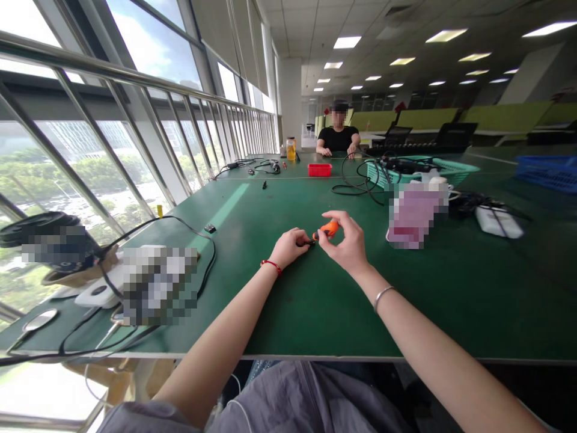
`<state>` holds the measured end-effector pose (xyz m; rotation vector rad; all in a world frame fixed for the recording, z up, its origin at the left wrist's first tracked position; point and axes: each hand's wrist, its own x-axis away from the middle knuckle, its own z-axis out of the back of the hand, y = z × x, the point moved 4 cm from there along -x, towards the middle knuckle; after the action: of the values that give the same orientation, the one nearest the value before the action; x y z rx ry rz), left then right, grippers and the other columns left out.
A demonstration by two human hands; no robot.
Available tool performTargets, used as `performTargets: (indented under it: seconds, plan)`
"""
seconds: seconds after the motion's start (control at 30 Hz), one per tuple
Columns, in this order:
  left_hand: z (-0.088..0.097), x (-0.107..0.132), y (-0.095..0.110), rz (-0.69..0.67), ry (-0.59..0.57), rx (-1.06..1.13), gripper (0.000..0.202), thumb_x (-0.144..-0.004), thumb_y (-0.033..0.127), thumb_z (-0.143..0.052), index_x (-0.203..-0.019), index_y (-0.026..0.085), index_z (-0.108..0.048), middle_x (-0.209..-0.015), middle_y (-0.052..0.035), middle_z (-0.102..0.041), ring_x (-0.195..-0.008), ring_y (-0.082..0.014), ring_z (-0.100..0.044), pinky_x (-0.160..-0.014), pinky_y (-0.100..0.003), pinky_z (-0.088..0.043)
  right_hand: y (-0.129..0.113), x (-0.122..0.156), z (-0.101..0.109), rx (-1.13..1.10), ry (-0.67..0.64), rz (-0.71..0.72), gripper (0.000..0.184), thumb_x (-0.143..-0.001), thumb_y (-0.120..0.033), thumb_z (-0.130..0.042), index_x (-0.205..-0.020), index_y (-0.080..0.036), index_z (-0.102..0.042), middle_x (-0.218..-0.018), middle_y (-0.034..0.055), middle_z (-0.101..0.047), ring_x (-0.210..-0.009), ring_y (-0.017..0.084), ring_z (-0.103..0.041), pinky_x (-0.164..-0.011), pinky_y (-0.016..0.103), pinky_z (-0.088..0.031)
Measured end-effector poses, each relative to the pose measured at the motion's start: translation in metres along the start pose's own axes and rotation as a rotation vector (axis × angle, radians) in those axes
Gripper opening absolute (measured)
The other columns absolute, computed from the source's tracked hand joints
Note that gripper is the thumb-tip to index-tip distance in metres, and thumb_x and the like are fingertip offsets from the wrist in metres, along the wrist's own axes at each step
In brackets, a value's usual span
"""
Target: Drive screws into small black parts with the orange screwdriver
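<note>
My right hand (347,243) grips an orange-handled screwdriver (331,228) between thumb and fingers, with the index finger arched over its top. The tool's black and orange front end points left, toward my left hand. My left hand (291,248) is closed on a small black part (306,243) just above the green tabletop (288,307). Most of that part is hidden by the fingers, so its kind is unclear. The screwdriver's front end meets or nearly meets the black part; I cannot tell which.
To the left are a dark-lidded cup (58,240), a white device and black cables (211,258). A red tray (320,170) and a jar (291,149) stand farther back. A green basket (455,171) with cables and a pink item (412,213) lie right. Another person (338,135) sits opposite.
</note>
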<state>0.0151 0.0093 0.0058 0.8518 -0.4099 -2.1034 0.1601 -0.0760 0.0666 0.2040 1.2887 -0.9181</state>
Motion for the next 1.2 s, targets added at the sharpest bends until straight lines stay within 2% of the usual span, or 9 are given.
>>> performTargets:
  seconds: [0.07,0.17,0.23,0.4,0.57,0.73,0.93,1.1,1.2]
  plan:
    - [-0.0002,-0.0003,-0.0003,-0.004,-0.001,-0.003,0.003,-0.07,0.015,-0.06,-0.067,0.015,-0.059,-0.071,0.0012,-0.053,-0.064,-0.0099,-0.05,-0.064,-0.022,-0.042,-0.0009,0.0,-0.0004,-0.012,-0.011,0.013,0.026,-0.075,-0.026,-0.057,-0.1,-0.022,-0.057,-0.07,-0.0004,-0.06,-0.065,0.017,-0.056,-0.068,0.03,-0.047]
    - [0.0,-0.0005,0.0,-0.008,-0.003,-0.009,0.004,-0.07,0.014,-0.06,-0.066,0.015,-0.059,-0.069,0.0013,-0.054,-0.066,-0.0108,-0.051,-0.064,-0.022,-0.042,0.0008,0.0005,-0.0015,0.014,-0.029,-0.023,0.014,-0.077,-0.032,-0.058,-0.087,-0.023,-0.059,-0.063,-0.0006,-0.058,-0.063,0.017,-0.054,-0.063,0.029,-0.045]
    - [0.0006,-0.0004,0.0009,-0.007,-0.003,-0.009,0.005,-0.07,0.013,-0.061,-0.065,0.015,-0.058,-0.068,0.0014,-0.054,-0.067,-0.0113,-0.051,-0.064,-0.022,-0.042,0.0017,0.001,-0.0015,0.02,-0.025,-0.031,0.013,-0.077,-0.034,-0.058,-0.084,-0.023,-0.059,-0.063,-0.0005,-0.058,-0.062,0.017,-0.053,-0.061,0.029,-0.045]
    - [0.0017,-0.0001,0.0027,-0.006,0.002,-0.005,0.008,-0.07,0.013,-0.061,-0.064,0.015,-0.057,-0.068,0.0014,-0.053,-0.065,-0.0108,-0.05,-0.063,-0.022,-0.042,-0.0004,0.0005,-0.001,-0.038,-0.02,0.024,0.028,-0.074,-0.025,-0.057,-0.101,-0.021,-0.056,-0.07,-0.0003,-0.059,-0.065,0.017,-0.055,-0.067,0.03,-0.046]
    - [0.0011,0.0001,0.0008,0.015,0.004,0.007,0.006,-0.07,0.013,-0.061,-0.065,0.015,-0.058,-0.07,0.0012,-0.054,-0.064,-0.0099,-0.05,-0.063,-0.022,-0.042,0.001,0.0001,-0.0027,0.003,-0.042,-0.031,0.012,-0.077,-0.034,-0.058,-0.082,-0.023,-0.059,-0.068,0.0002,-0.062,-0.06,0.016,-0.053,-0.059,0.028,-0.044]
    - [0.0022,0.0008,0.0031,0.009,0.004,0.017,0.006,-0.07,0.013,-0.061,-0.065,0.015,-0.057,-0.068,0.0015,-0.052,-0.063,-0.01,-0.05,-0.062,-0.022,-0.042,0.0,0.0004,-0.0018,-0.057,-0.031,0.024,0.027,-0.074,-0.024,-0.057,-0.101,-0.021,-0.056,-0.076,0.0003,-0.063,-0.063,0.015,-0.056,-0.066,0.029,-0.046]
    - [0.0019,0.0004,0.0022,0.024,0.004,0.014,0.005,-0.069,0.013,-0.061,-0.066,0.015,-0.059,-0.069,0.0017,-0.052,-0.062,-0.0093,-0.049,-0.062,-0.021,-0.042,0.0019,0.0007,-0.003,0.011,-0.044,-0.022,0.012,-0.076,-0.033,-0.059,-0.083,-0.023,-0.059,-0.066,-0.0003,-0.061,-0.062,0.016,-0.054,-0.062,0.029,-0.045]
    - [0.0019,0.0003,0.0037,0.007,0.003,0.009,0.007,-0.07,0.013,-0.061,-0.064,0.015,-0.057,-0.067,0.0018,-0.052,-0.064,-0.01,-0.049,-0.062,-0.021,-0.042,0.0002,0.0007,-0.0023,-0.042,-0.032,0.015,0.029,-0.074,-0.026,-0.058,-0.102,-0.022,-0.056,-0.072,-0.0002,-0.061,-0.066,0.017,-0.057,-0.067,0.03,-0.046]
    - [0.002,0.0005,0.0032,0.007,0.009,0.018,0.006,-0.069,0.012,-0.061,-0.065,0.015,-0.057,-0.068,0.0017,-0.052,-0.063,-0.01,-0.049,-0.063,-0.022,-0.042,0.0016,0.0006,-0.0027,-0.024,-0.038,-0.005,0.018,-0.076,-0.03,-0.059,-0.092,-0.022,-0.058,-0.065,-0.0009,-0.058,-0.061,0.016,-0.054,-0.063,0.029,-0.045]
